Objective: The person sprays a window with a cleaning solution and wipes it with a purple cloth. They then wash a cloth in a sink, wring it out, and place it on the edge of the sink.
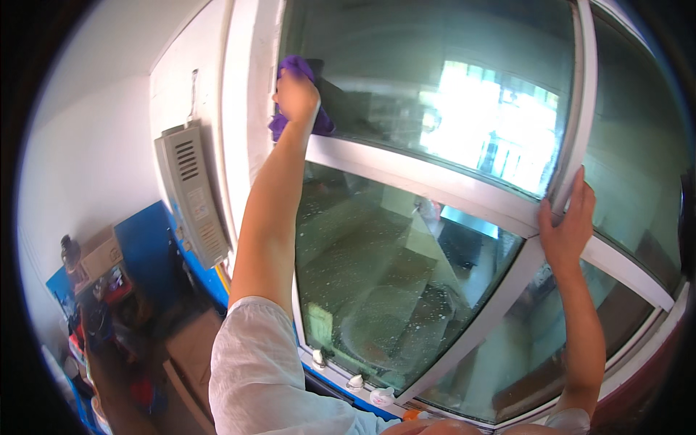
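Note:
My left hand (298,98) grips a purple cloth (318,124) against the left edge of the upper window pane (375,65). Part of the cloth bunches above the fingers, and a fold hangs below them near the white crossbar (424,166). On the right, my right hand (570,225) rests spread on the white upright of the window frame (584,109), where the crossbar meets it. Whitish spots and faint curved smears mark the lower pane (380,283). A bright window is reflected in the upper glass.
A grey vented metal box (193,193) hangs on the wall to the left. Small white objects (356,382) stand along the sill. At lower left are a cardboard box (100,253), a blue panel (149,255) and mixed clutter. More glass (633,157) continues on the right.

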Demonstrator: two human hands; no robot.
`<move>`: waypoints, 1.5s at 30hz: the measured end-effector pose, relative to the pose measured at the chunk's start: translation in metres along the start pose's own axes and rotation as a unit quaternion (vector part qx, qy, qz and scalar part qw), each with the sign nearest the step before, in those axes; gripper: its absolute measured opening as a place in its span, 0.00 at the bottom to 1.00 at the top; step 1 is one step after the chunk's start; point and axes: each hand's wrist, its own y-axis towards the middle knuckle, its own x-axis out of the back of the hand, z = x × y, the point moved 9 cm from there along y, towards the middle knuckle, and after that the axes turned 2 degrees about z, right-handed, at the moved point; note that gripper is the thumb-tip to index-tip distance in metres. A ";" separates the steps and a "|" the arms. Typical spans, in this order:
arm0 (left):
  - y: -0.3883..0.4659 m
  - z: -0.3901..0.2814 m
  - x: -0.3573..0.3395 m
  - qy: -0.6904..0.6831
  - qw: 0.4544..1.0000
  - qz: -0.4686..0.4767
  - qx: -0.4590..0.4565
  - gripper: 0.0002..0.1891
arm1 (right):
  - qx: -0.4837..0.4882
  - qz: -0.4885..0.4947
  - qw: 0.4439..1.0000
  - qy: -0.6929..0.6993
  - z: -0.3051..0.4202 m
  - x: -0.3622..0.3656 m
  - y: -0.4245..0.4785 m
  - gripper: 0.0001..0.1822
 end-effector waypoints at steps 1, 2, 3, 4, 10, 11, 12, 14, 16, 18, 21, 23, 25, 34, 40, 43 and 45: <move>0.006 -0.004 0.002 -0.001 0.998 -0.023 0.057 0.31 | -0.003 -0.001 1.000 0.008 0.000 -0.001 0.000 0.43; 0.017 -0.014 0.007 -0.031 0.997 -0.028 0.069 0.32 | -0.005 -0.002 1.000 0.016 0.002 -0.001 0.000 0.43; 0.028 -0.031 0.007 -0.033 0.998 -0.014 0.051 0.31 | -0.008 0.000 1.000 0.024 0.003 -0.002 0.000 0.43; 0.028 -0.057 0.004 -0.056 0.998 0.013 0.017 0.32 | -0.008 0.003 1.000 0.018 0.003 -0.001 0.001 0.43; -0.053 -0.259 0.030 -0.095 0.958 -0.113 -0.245 0.26 | -0.001 0.001 1.000 0.014 0.005 0.003 0.000 0.43; -0.062 -0.294 0.003 -0.107 0.956 -0.009 -0.273 0.31 | -0.003 0.003 1.000 0.012 -0.001 0.001 -0.001 0.43; -0.088 -0.324 0.003 -0.137 0.935 -0.026 -0.327 0.29 | -0.004 0.005 1.000 0.007 -0.003 0.002 0.000 0.43; -0.142 -0.367 0.007 -0.155 0.905 0.000 -0.395 0.29 | -0.015 0.010 0.999 0.027 -0.005 -0.002 -0.001 0.43; -0.188 -0.386 0.012 -0.180 0.883 0.007 -0.433 0.28 | -0.022 0.014 0.999 0.033 -0.004 0.000 0.000 0.43; -0.206 -0.384 0.014 -0.177 0.883 -0.052 -0.431 0.30 | -0.010 0.010 0.999 0.042 0.001 -0.002 0.001 0.43; -0.238 -0.353 0.018 -0.188 0.861 -0.109 -0.461 0.23 | -0.003 0.007 0.999 0.035 0.001 0.000 0.002 0.43; -0.264 -0.326 0.004 -0.172 0.849 -0.013 -0.499 0.30 | 0.018 -0.009 0.999 0.026 0.001 0.002 -0.001 0.42; -0.295 -0.298 0.008 -0.165 0.833 0.051 -0.525 0.32 | 0.009 -0.002 1.000 0.012 -0.008 0.005 -0.002 0.42; -0.136 -0.231 0.010 -0.082 0.912 -0.044 -0.401 0.30 | -0.019 0.006 0.998 0.061 -0.005 0.003 -0.001 0.41; -0.071 -0.115 0.027 -0.112 0.920 -0.070 -0.368 0.19 | -0.019 0.010 0.999 0.048 -0.011 0.003 -0.001 0.40; -0.054 -0.062 0.025 -0.110 0.955 -0.061 -0.268 0.21 | -0.027 0.022 0.999 0.038 -0.011 -0.001 0.000 0.41; -0.053 -0.056 0.009 -0.034 0.977 -0.035 -0.207 0.22 | -0.037 0.032 0.998 0.033 -0.016 0.000 -0.002 0.41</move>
